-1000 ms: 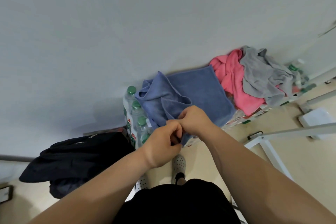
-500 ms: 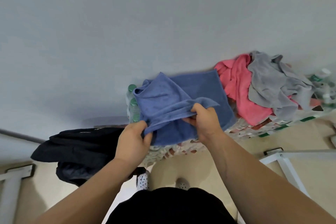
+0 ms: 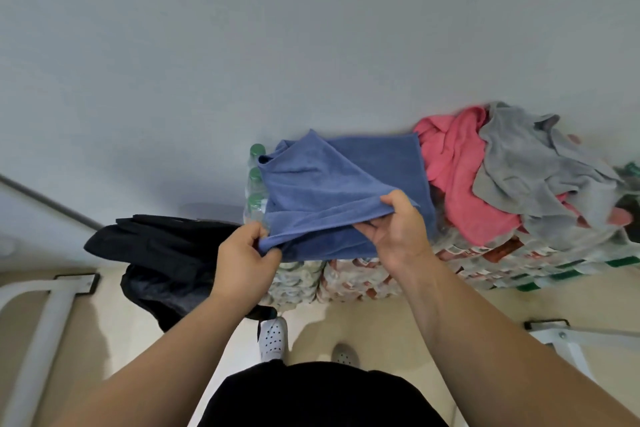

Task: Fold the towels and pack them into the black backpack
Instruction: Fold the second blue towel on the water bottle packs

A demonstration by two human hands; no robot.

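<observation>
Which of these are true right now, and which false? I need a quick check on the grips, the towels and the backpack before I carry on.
1. The left grip and the right grip both pinch the blue towel. True.
2. The grey towel lies under the pink towel. False: it lies on top of it.
3. The black backpack sits left of the blue towel. True.
4. The pink towel is neatly folded. False: it is crumpled.

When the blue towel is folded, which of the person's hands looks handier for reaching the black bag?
Probably the left hand: it pinches the blue terry towel right beside the crumpled black fabric backpack, while the right hand holds the towel's other end, farther away.
</observation>
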